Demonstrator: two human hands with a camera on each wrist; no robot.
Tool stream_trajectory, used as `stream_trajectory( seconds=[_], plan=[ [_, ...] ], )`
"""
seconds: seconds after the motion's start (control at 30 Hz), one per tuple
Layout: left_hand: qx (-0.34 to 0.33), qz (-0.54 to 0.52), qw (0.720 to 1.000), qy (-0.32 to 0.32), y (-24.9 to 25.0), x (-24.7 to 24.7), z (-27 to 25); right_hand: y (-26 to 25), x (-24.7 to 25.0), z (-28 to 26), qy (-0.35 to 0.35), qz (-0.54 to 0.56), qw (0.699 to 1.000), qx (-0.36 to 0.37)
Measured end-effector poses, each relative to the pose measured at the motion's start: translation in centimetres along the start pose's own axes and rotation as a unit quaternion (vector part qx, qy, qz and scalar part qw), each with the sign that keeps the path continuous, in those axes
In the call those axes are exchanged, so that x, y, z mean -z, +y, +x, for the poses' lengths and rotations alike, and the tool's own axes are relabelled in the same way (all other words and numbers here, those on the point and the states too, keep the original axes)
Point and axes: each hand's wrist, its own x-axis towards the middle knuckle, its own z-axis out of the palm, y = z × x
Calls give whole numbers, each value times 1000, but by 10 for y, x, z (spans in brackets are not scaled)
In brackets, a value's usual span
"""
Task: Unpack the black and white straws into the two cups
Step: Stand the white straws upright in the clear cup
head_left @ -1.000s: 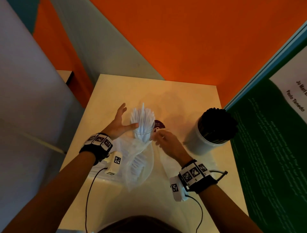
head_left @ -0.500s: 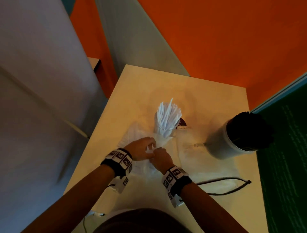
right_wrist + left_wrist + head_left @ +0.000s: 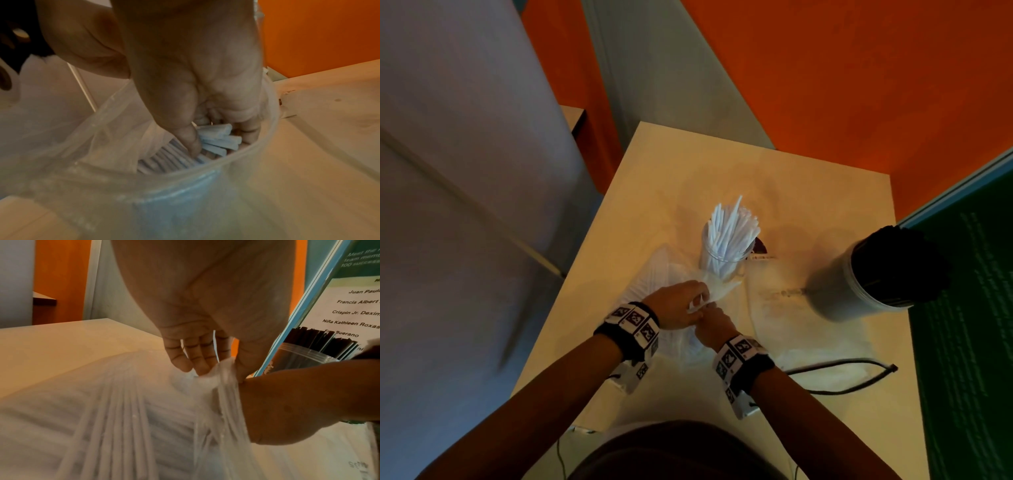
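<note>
You are well past the middle of the task, I judge. The black straws (image 3: 897,263) already fill the white cup (image 3: 839,291) at the right of the table (image 3: 722,164), and an empty flat bag (image 3: 791,325) lies beside it. The clear cup (image 3: 722,263) in the middle holds a thick bunch of white straws (image 3: 732,226), standing and fanned out at the top. What is left is in the clear plastic bag (image 3: 664,270) in front of you — more white straws (image 3: 115,410) still lie inside it, so at least one more handful must go to the clear cup.

Your left hand (image 3: 676,305) pinches the gathered mouth of the bag between the thumb and the curled fingers (image 3: 191,356), and holds it up and open. Your right hand (image 3: 710,325) is reaching inside the bag; in the right wrist view its thumb and fingers (image 3: 248,128) are curled around the ends of several white straws (image 3: 218,139) (the grip looks not yet fully tight, but the picture is blurred here). The two hands touch at the mouth of the bag, just in front of the clear cup.
</note>
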Motion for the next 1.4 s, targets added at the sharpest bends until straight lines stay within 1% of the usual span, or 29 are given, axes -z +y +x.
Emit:
stream_trajectory(
  seconds=[0.07, 0.17, 0.23, 0.3, 0.37, 0.43, 0.53, 0.63, 0.67, 0.73, 0.8, 0.83, 0.87, 0.9, 0.93, 0.97, 1.0, 1.03, 1.07, 1.1, 1.13, 1.17, 1.2, 1.27, 1.3, 1.33, 1.4],
  plan=[
    [2, -3, 1000, 13, 0, -1, -1, -1, 3, 0, -21, 4, 1000, 9],
    [-9, 0, 999, 52, 2, -4, -4, 0, 14, -2, -45, -1, 999, 25],
    [-29, 26, 996, 78, 3, -5, -5, 3, 26, -8, -50, -1, 998, 34],
    [-47, 69, 992, 91, 4, -6, -5, 8, 40, -17, -54, 10, 998, 35],
    [-65, 128, 986, 90, 8, -8, -6, 17, 56, -28, -87, 44, 995, 19],
    [-91, 186, 974, 93, 13, -12, -6, 26, 73, -38, -128, 64, 990, -13],
    [-123, 231, 961, 94, 28, -19, 1, 36, 96, -57, -154, 41, 987, -33],
    [-155, 223, 957, 103, 48, -24, 13, 41, 116, -72, -156, 19, 987, -36],
    [-163, 203, 959, 109, 54, -25, 17, 42, 121, -78, -161, 27, 986, -42],
    [-159, 123, 974, 105, 67, -28, 22, 43, 127, -89, -153, 55, 985, -52],
    [-120, 38, 990, 66, 76, -28, 26, 44, 131, -97, -120, 101, 986, -54],
    [-98, 21, 994, 45, 78, -28, 29, 44, 135, -103, -108, 114, 987, -46],
    [-91, 16, 995, 40, 81, -28, 30, 42, 141, -109, -98, 118, 988, -29],
    [-98, 8, 994, 49, 82, -27, 32, 43, 146, -114, -87, 113, 990, -12],
    [-108, -7, 992, 63, 83, -26, 34, 44, 152, -116, -59, 85, 995, 9],
    [-111, -26, 990, 78, 84, -25, 35, 46, 157, -118, 8, 62, 997, 36],
    [-105, -43, 990, 87, 84, -23, 37, 50, 160, -118, 97, 35, 991, 81],
    [-98, -55, 989, 94, 85, -21, 38, 53, 164, -120, 180, 64, 976, 103],
    [-93, -67, 988, 102, 86, -19, 39, 53, 165, -122, 255, 145, 949, 114],
    [-93, -80, 986, 112, 87, -17, 40, 53, 164, -121, 327, 234, 907, 126],
    [-94, -92, 984, 122, 88, -17, 41, 51, 163, -121, 376, 274, 874, 139],
    [-95, -100, 982, 132, 89, -17, 43, 47, 161, -121, 388, 280, 866, 148],
    [-93, -98, 981, 139, 92, -18, 44, 43, 157, -120, 373, 267, 876, 152],
    [-92, -79, 982, 145, 97, -20, 46, 37, 148, -118, 317, 240, 905, 151],
    [-92, -75, 982, 144, 99, -20, 46, 35, 147, -117, 310, 247, 905, 153],
    [-93, -82, 982, 143, 102, -18, 45, 35, 148, -116, 316, 263, 898, 159],
    [-107, -126, 974, 156, 110, -8, 41, 36, 153, -115, 353, 309, 865, 179]
  ],
)
